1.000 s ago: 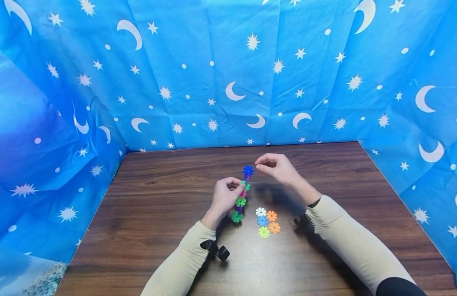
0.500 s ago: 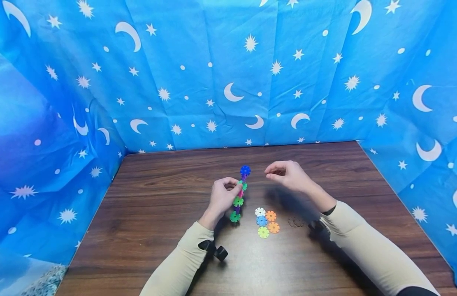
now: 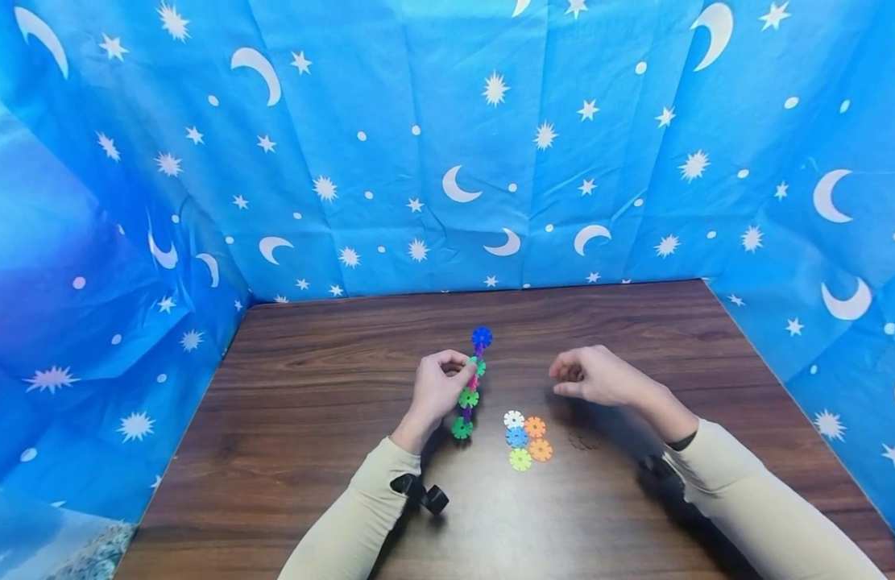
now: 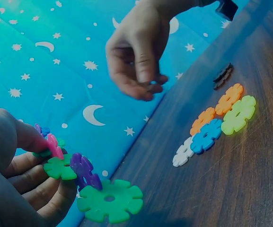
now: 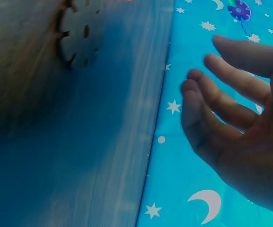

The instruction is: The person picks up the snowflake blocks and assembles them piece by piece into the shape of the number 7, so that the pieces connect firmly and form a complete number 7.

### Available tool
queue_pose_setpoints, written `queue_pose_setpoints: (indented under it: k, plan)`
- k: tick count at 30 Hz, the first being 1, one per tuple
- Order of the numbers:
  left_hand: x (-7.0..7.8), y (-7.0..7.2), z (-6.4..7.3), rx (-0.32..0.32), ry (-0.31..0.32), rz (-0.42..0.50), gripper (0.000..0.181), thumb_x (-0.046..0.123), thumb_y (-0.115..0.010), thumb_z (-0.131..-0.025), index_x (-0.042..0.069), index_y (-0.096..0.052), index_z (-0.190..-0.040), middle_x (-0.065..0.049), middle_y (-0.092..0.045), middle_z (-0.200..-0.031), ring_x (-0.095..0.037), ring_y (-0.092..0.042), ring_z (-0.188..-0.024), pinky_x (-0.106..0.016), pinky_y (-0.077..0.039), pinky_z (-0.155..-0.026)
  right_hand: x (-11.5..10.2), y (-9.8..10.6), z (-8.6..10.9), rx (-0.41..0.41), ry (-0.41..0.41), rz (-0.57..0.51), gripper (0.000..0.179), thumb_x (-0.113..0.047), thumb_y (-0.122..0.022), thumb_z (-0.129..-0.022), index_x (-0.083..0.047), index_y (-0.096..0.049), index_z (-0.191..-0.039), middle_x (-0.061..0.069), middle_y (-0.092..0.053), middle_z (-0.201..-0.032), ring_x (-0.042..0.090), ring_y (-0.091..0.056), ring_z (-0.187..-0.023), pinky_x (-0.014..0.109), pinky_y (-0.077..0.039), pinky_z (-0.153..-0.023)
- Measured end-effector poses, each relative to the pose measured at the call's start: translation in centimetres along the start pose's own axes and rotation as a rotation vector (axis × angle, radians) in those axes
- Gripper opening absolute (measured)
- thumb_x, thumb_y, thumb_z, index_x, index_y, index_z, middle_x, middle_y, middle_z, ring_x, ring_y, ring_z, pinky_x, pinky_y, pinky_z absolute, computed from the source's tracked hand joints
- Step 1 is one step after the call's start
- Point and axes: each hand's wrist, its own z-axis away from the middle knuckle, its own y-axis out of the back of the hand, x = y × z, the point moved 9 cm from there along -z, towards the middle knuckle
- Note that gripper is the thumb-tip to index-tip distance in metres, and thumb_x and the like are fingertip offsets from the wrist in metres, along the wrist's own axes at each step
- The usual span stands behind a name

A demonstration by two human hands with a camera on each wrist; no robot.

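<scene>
My left hand (image 3: pixel 436 391) pinches a chain of interlocking notched plastic discs (image 3: pixel 468 399) between thumb and fingers. A dark blue disc (image 3: pixel 482 337) tops the chain; green, purple and pink ones follow below it. In the left wrist view the lowest green disc (image 4: pixel 124 208) faces the camera, slotted to a purple disc (image 4: pixel 82 171). Off to the right, my right hand (image 3: pixel 601 377) hangs above the table with fingers loosely bent and nothing held. Dark brown discs (image 3: pixel 582 442) lie beneath it, blending into the wood.
Loose discs lie flat in a cluster on the wooden table (image 3: pixel 331 370): white (image 3: pixel 513 418), blue (image 3: pixel 515 437), lime (image 3: pixel 520 460) and two orange (image 3: pixel 540 449). A blue star-and-moon cloth (image 3: pixel 389 161) surrounds the back and sides. Each wrist wears a black camera mount (image 3: pixel 420 493).
My right hand has drawn away from the chain's top, moving right and toward me, over the brown discs. The left hand keeps its grip on the chain almost in place.
</scene>
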Motion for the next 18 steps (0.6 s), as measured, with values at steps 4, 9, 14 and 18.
queue_pose_setpoints:
  k: [4,9,14,18]
  plan:
    - [0.1,-0.2,-0.1,-0.004,-0.012,0.020,0.009,0.007,-0.071,-0.085,-0.001,-0.069,-0.082,-0.005,-0.068,-0.072,-0.007,-0.062,-0.065,-0.019,-0.052,-0.060,0.4,-0.7,1.0,-0.079,0.001,0.033,0.021,-0.018,-0.076,-0.083,-0.009,-0.071,-0.102,-0.006,-0.064,-0.082,0.007,-0.055,-0.073,0.024,-0.047,-0.062]
    - [0.0,0.0,0.1,-0.003,-0.014,0.025,0.010,0.008,-0.071,-0.085,-0.002,-0.069,-0.082,-0.005,-0.068,-0.072,-0.007,-0.062,-0.065,-0.019,-0.052,-0.059,0.6,-1.9,1.7,-0.146,0.002,0.046,0.025,-0.018,-0.078,-0.080,-0.011,-0.070,-0.103,-0.003,-0.065,-0.084,0.009,-0.056,-0.073,0.024,-0.047,-0.062]
    - [-0.3,0.3,0.1,0.015,-0.009,0.005,0.010,0.008,-0.071,-0.084,-0.001,-0.070,-0.081,-0.003,-0.067,-0.073,-0.006,-0.061,-0.067,-0.018,-0.051,-0.062,0.5,-2.7,2.0,-0.178,0.025,0.069,0.031,-0.021,-0.080,-0.079,-0.011,-0.069,-0.106,-0.001,-0.065,-0.086,0.012,-0.057,-0.076,0.023,-0.047,-0.063]
    - [-0.2,0.0,0.0,0.006,-0.010,0.008,0.010,0.008,-0.071,-0.085,-0.001,-0.070,-0.083,-0.008,-0.069,-0.076,-0.006,-0.061,-0.068,-0.017,-0.051,-0.063,0.4,-2.6,2.3,-0.178,0.027,0.076,0.034,-0.023,-0.082,-0.077,-0.011,-0.069,-0.106,-0.001,-0.065,-0.087,0.013,-0.058,-0.077,0.025,-0.047,-0.065]
